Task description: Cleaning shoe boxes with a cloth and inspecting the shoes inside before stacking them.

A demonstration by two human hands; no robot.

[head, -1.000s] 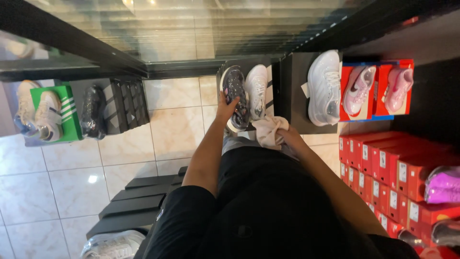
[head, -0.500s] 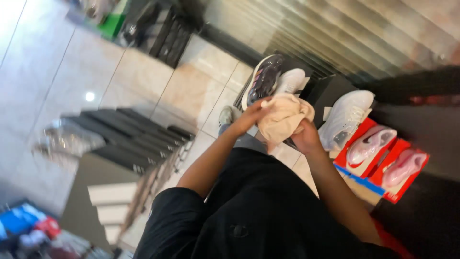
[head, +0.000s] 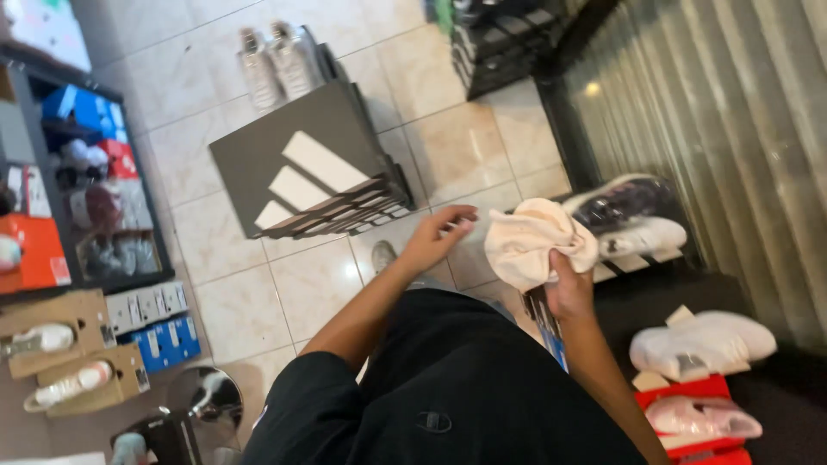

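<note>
Above a pale tiled floor (head: 233, 284), the person's right hand (head: 568, 288) is gripping a bunched cream cloth (head: 534, 241), fingers closed around its lower folds, while the left hand (head: 435, 241) is hanging open just beside it, fingers spread and not touching the fabric. The cloth is sitting in mid-air in front of the person's dark shirt, close to a pair of dark and white sneakers (head: 633, 215) resting on a black shelf (head: 672, 293). The cloth is looking soft and limp (it is drooping over the fist in loose lobes), so it is probably light, easy to crush and unlikely to slip; taking a fistful anywhere in the bulk should be holding it well. A white sneaker (head: 702, 344) and a pink one on a red box (head: 698, 418) are lying further along the shelf, and a grey stepped display stand (head: 301, 172) is standing on the floor.
</note>
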